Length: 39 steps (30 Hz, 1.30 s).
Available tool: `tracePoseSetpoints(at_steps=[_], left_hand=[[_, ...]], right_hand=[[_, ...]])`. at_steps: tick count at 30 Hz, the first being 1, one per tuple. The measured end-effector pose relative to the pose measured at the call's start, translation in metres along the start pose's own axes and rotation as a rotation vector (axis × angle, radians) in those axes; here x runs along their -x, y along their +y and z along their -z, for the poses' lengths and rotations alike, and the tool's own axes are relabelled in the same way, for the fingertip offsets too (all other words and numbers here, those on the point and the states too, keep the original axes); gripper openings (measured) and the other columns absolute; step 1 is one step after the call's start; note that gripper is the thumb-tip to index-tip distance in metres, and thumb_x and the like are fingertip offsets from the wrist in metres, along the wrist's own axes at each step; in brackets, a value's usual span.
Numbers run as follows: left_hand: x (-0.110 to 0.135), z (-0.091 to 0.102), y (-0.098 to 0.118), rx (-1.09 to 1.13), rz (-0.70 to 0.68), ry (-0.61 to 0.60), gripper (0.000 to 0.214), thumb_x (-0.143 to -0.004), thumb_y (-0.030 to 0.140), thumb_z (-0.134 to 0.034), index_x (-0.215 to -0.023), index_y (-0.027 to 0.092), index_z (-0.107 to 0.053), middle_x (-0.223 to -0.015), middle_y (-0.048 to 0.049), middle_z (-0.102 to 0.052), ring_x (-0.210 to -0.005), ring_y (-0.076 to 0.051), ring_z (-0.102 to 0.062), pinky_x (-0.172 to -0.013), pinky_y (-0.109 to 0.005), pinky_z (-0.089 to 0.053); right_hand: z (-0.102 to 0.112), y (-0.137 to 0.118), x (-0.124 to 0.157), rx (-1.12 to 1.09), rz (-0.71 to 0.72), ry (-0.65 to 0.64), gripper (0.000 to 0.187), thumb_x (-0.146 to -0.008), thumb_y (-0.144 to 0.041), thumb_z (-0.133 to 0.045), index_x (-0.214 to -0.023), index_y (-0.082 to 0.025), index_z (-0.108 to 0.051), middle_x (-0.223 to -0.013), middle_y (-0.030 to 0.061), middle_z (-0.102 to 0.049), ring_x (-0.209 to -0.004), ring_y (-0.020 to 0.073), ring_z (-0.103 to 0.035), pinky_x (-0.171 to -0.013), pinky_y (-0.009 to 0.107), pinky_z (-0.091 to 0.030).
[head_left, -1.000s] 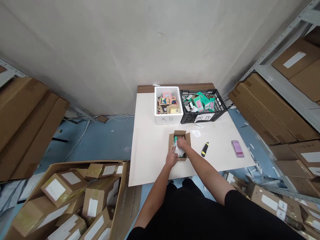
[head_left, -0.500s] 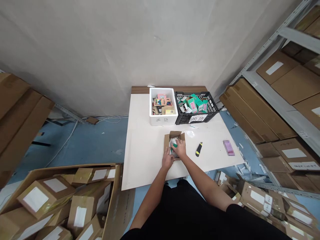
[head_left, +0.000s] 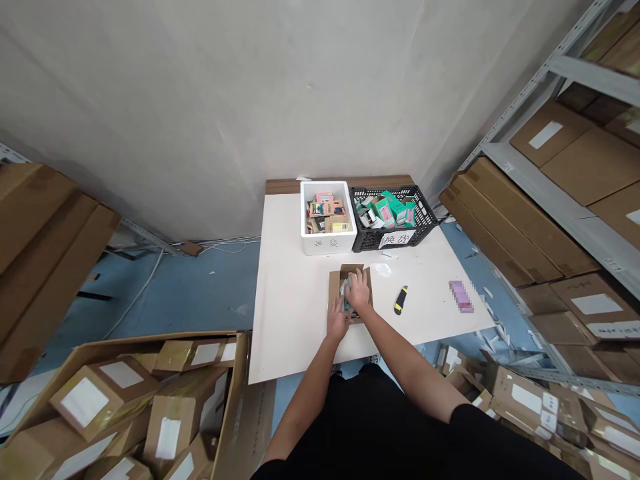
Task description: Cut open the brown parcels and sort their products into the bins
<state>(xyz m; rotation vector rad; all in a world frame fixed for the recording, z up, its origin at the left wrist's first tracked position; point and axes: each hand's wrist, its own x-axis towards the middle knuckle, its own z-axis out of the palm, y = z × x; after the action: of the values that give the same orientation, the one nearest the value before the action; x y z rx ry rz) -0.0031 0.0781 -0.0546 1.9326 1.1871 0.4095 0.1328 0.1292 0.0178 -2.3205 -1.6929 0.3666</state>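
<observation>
A small open cardboard box (head_left: 334,285) stands on the white table, its flaps folded out. Inside it lie wrapped contents (head_left: 345,288) in pale, clear-looking plastic, partly covered by my hands. My right hand (head_left: 358,293) reaches into the box from the right with its fingers curled down over the contents; what they pinch is hidden. At the near left corner is my left hand (head_left: 339,323), its fingers stretched into the box and touching the contents or the near wall. A black and yellow utility knife (head_left: 401,301) lies to the right of the box.
Behind the box stand a white foam bin (head_left: 329,247) of small packages and a black plastic crate (head_left: 367,239) of green and white boxes. A large carton (head_left: 240,373) of parcels is at left. Shelving (head_left: 520,180) with cartons rises at right, parcels (head_left: 520,393) below.
My right hand has shifted slightly up over the contents, and the green piece by its fingers is now mostly covered. My left hand stays at the near corner. The view has tilted slightly.
</observation>
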Motion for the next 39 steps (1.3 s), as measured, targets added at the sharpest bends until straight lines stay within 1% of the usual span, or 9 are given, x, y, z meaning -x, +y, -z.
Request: tracePoseSetpoints(at_steps=[4, 10, 16, 19, 22, 28, 31, 35, 39], left_hand=[[0.001, 0.001, -0.002, -0.001, -0.021, 0.031, 0.007, -0.079, 0.018, -0.078, -0.073, 0.022, -0.076, -0.173, -0.0009, -0.035, -0.164, -0.036, -0.018, -0.133, -0.059, -0.018], [-0.005, 0.012, -0.002, -0.037, 0.018, 0.058, 0.005, -0.076, 0.021, -0.081, -0.078, 0.024, -0.077, -0.17, 0.0006, -0.042, -0.163, -0.036, -0.019, -0.133, -0.057, -0.019], [0.004, 0.058, -0.027, -0.102, 0.102, 0.145, 0.005, -0.077, 0.019, -0.075, -0.075, 0.023, -0.075, -0.17, 0.0006, -0.041, -0.162, -0.037, -0.021, -0.133, -0.054, -0.022], [0.016, 0.091, -0.052, -0.153, 0.111, 0.174, 0.006, -0.078, 0.021, -0.075, -0.073, 0.023, -0.073, -0.17, -0.0003, -0.039, -0.162, -0.038, -0.023, -0.132, -0.054, -0.027], [0.028, 0.116, -0.069, -0.19, 0.134, 0.175, 0.009, -0.077, 0.023, -0.077, -0.07, 0.023, -0.071, -0.169, 0.0003, -0.042, -0.161, -0.039, -0.024, -0.131, -0.055, -0.029], [0.038, 0.125, -0.066, -0.207, 0.185, 0.152, 0.006, -0.074, 0.02, -0.078, -0.073, 0.023, -0.073, -0.167, -0.0015, -0.045, -0.159, -0.042, -0.026, -0.132, -0.058, -0.027], [0.038, 0.119, -0.053, -0.21, 0.167, 0.231, 0.01, -0.077, 0.02, -0.074, -0.087, 0.024, -0.075, -0.166, -0.005, -0.045, -0.159, -0.041, -0.028, -0.129, -0.057, -0.031], [0.023, 0.103, -0.017, -0.216, 0.069, 0.418, 0.027, -0.091, 0.023, -0.062, -0.115, 0.024, -0.075, -0.152, -0.0113, -0.057, -0.152, -0.034, -0.04, -0.126, -0.054, -0.037], [-0.019, 0.081, 0.037, -0.154, -0.054, 0.304, 0.04, -0.096, 0.022, -0.056, -0.134, 0.025, -0.068, -0.146, -0.0117, -0.061, -0.142, -0.03, -0.051, -0.122, -0.048, -0.042]], right_hand=[[0.031, -0.01, -0.001, 0.001, 0.152, 0.147, 0.053, -0.098, -0.022, -0.046, -0.151, -0.018, -0.054, -0.17, 0.0116, -0.032, -0.163, 0.0347, -0.007, -0.124, 0.051, -0.035], [0.082, -0.03, -0.006, 0.017, 0.255, 0.278, 0.062, -0.095, -0.021, -0.05, -0.157, -0.022, -0.05, -0.171, 0.0084, -0.031, -0.163, 0.035, -0.006, -0.125, 0.054, -0.034], [0.11, 0.003, -0.016, -0.018, 0.234, 0.309, 0.06, -0.098, -0.023, -0.045, -0.158, -0.022, -0.05, -0.165, 0.0075, -0.042, -0.161, 0.0343, -0.017, -0.129, 0.054, -0.029], [0.101, 0.031, -0.021, -0.018, 0.143, 0.273, 0.062, -0.098, -0.025, -0.046, -0.16, -0.021, -0.049, -0.164, 0.0089, -0.044, -0.161, 0.0364, -0.017, -0.129, 0.057, -0.028], [0.07, 0.05, -0.02, -0.042, 0.062, 0.232, 0.058, -0.1, -0.026, -0.043, -0.157, -0.019, -0.051, -0.165, 0.0108, -0.044, -0.162, 0.034, -0.016, -0.127, 0.054, -0.031], [0.007, 0.073, -0.003, -0.16, 0.18, -0.039, 0.063, -0.092, -0.025, -0.057, -0.154, -0.016, -0.053, -0.167, 0.012, -0.041, -0.163, 0.0305, -0.018, -0.125, 0.049, -0.036], [0.001, 0.084, -0.003, -0.325, 0.206, -0.021, 0.061, -0.09, -0.022, -0.055, -0.15, -0.018, -0.056, -0.16, 0.0119, -0.051, -0.16, 0.0283, -0.028, -0.125, 0.048, -0.037], [0.003, 0.093, -0.007, -0.471, 0.071, 0.146, 0.054, -0.093, -0.031, -0.055, -0.145, -0.019, -0.059, -0.153, 0.0154, -0.057, -0.146, 0.0301, -0.049, -0.12, 0.048, -0.043], [-0.003, 0.09, -0.004, -0.477, -0.099, 0.06, 0.052, -0.089, -0.032, -0.061, -0.14, -0.02, -0.062, -0.141, 0.0151, -0.063, -0.102, 0.0259, -0.072, -0.102, 0.045, -0.056]])
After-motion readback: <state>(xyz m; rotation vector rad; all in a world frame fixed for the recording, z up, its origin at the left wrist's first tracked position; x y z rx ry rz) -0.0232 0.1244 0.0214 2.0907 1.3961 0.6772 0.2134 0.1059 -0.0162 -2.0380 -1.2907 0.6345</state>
